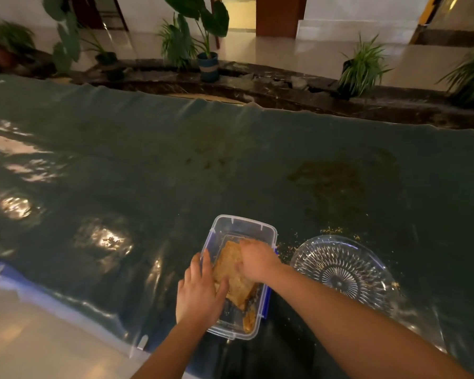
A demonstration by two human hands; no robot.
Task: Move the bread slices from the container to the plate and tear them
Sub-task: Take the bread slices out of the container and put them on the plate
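Note:
A clear plastic container (241, 224) with blue clips stands on the dark table near me. Browned bread slices (237, 283) lie stacked inside it. My right hand (255, 259) reaches into the container from the right, fingers curled over the top slice's far edge. My left hand (199, 294) rests on the container's left rim, with its thumb on the bread's near edge. A clear cut-glass plate (342, 269) sits just right of the container, with nothing on it.
A shiny plastic sheet (175, 160) covers the dark table, with crumbs (331, 230) scattered behind the plate. A clear lid with blue edge (8, 274) lies at the near left. Potted plants (208, 64) and a stone ledge stand beyond the table's far edge.

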